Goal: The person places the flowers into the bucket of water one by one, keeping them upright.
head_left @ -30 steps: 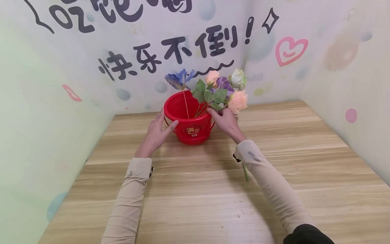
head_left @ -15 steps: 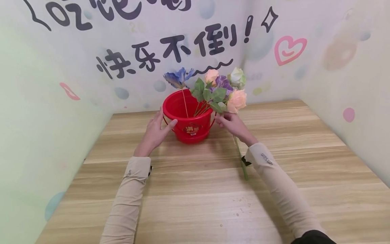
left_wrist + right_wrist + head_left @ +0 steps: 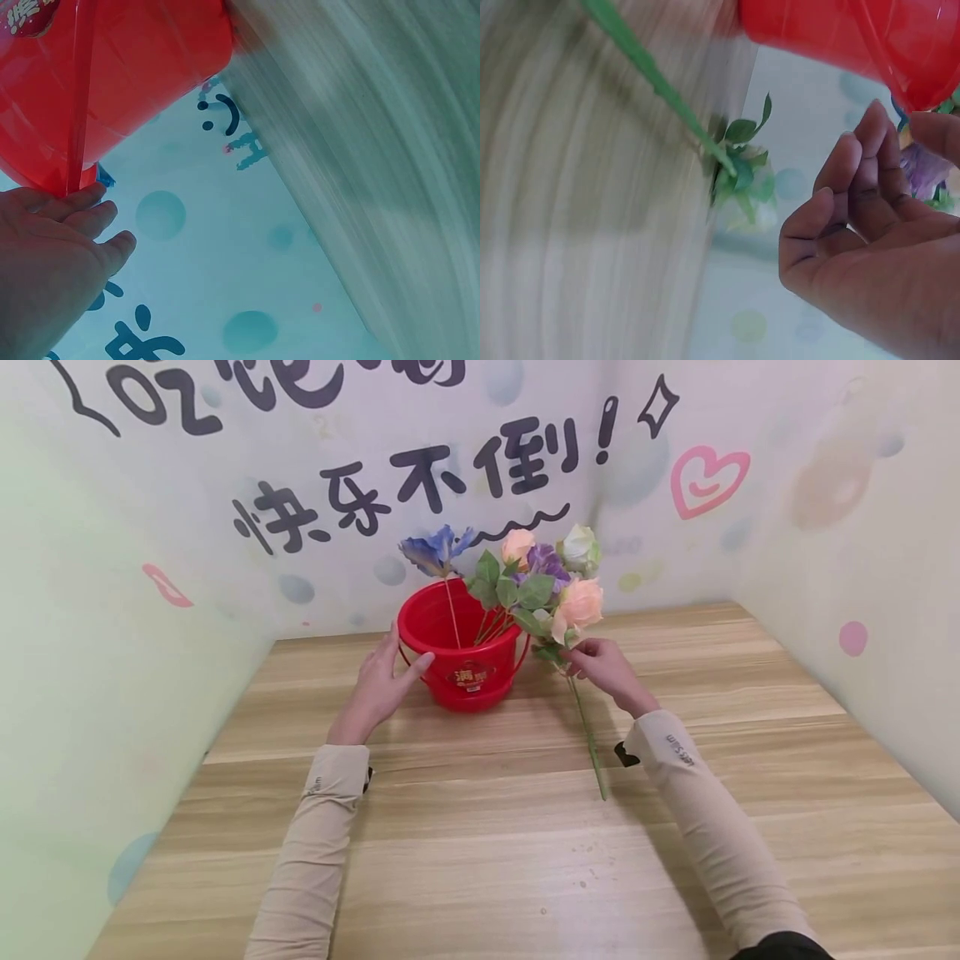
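Observation:
A red bucket (image 3: 471, 681) stands on the table. My left hand (image 3: 377, 685) rests against its left rim with extended fingers, beside the hanging handle (image 3: 81, 97). Inside leans a blue iris (image 3: 438, 552) at the left. Several artificial flowers lean over the right rim: peach roses (image 3: 581, 603), a purple flower (image 3: 546, 562) and a white-green rose (image 3: 581, 550). Just right of the bucket my right hand (image 3: 603, 668) hovers, its fingers loosely bent around nothing in the right wrist view. Near it lies a flower with a green stem (image 3: 588, 727) and a pale bloom (image 3: 746, 191), mostly hidden in the head view.
The wooden table (image 3: 450, 868) meets printed walls (image 3: 337, 585) at the back and both sides. A few small wet-looking spots (image 3: 585, 883) mark the table's front middle. Both forearms reach in from the front.
My right hand has drawn away from the stems at the bucket's rim, moving right and slightly down toward the lying flower. The left hand keeps its place on the bucket.

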Available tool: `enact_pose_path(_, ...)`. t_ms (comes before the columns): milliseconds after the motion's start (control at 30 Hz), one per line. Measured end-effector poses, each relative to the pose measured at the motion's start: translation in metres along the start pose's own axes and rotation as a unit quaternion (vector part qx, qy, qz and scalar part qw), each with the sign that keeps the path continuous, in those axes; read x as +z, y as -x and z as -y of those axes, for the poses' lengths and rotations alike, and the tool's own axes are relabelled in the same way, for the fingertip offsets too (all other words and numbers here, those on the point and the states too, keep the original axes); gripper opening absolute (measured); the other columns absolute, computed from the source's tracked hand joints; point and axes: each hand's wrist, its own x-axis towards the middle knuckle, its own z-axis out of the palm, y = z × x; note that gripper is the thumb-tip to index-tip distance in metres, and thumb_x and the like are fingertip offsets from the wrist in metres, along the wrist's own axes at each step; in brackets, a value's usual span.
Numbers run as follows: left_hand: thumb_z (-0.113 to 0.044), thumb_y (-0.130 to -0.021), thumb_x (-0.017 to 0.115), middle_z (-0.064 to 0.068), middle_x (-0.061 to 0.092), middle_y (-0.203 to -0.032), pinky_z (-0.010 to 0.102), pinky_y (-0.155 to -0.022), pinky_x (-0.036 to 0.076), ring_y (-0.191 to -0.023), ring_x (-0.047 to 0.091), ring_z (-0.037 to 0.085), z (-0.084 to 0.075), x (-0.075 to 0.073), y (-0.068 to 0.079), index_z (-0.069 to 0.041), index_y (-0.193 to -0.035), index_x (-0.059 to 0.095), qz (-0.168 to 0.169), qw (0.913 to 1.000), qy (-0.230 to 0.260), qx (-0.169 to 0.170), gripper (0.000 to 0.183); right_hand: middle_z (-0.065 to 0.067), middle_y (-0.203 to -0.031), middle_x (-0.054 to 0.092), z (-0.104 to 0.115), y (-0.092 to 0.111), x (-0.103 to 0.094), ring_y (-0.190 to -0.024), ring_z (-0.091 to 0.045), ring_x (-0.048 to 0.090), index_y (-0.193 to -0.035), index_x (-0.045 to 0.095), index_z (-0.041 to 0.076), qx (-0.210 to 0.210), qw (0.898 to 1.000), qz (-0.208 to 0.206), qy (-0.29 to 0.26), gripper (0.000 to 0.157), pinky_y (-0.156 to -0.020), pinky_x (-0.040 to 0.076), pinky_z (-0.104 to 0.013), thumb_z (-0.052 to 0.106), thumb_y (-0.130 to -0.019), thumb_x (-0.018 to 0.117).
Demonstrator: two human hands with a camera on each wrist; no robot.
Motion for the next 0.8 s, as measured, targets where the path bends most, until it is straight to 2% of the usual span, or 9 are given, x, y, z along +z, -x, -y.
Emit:
enact_pose_path(133,-0.068,-0.097,0.053,0.012,0.018,-0.171,0.055,-0.125,0.009,-0.157,0.013,0.033,0.001,0.0,0.0,-0.017,-0.168,0.003,0.0,1.0,0.0,0.001,0.1,-0.008,-0.086,0.071,-0.004,0.002,-0.007,-0.079,-0.017,0.064,-0.108,0.064,-0.013,0.029,1.0,-0.001,0.001,0.026,-0.073,0.053,-0.028,0.011,-0.103,0.057)
enact_pose_path(300,-0.068,-0.098,0.052,0.013,0.018,-0.171,0.055,-0.125,0.008,-0.157,0.013,0.034,0.0,-0.001,-0.001,-0.014,-0.168,0.004,0.0,1.0,0.001,0.0,0.101,-0.002,-0.086,0.073,-0.007,0.006,-0.015,-0.075,-0.011,0.061,-0.117,0.063,-0.014,0.071,0.997,0.021,0.011,0.031,-0.061,0.041,-0.022,0.013,-0.104,0.057)
enact_pose_path(500,-0.068,-0.098,0.052,0.014,0.018,-0.171,0.056,-0.125,0.009,-0.157,0.013,0.035,0.0,0.0,0.0,-0.014,-0.168,0.004,0.0,1.0,0.001,-0.003,0.101,-0.002,-0.091,0.075,-0.014,0.007,-0.019,-0.078,-0.009,0.062,-0.125,0.06,-0.015,0.11,0.993,0.046,0.01,0.033,-0.064,0.04,-0.024,0.011,-0.106,0.054)
enact_pose_path(800,-0.067,-0.098,0.053,0.01,0.016,-0.172,0.055,-0.125,0.005,-0.157,0.013,0.032,0.001,0.0,0.0,-0.018,-0.168,0.002,0.001,1.0,0.0,0.003,0.1,0.003,-0.086,0.072,-0.028,0.006,-0.023,-0.074,-0.005,0.061,-0.123,0.061,-0.012,0.13,0.99,0.058,-0.002,0.031,-0.064,0.044,-0.022,0.013,-0.105,0.057)
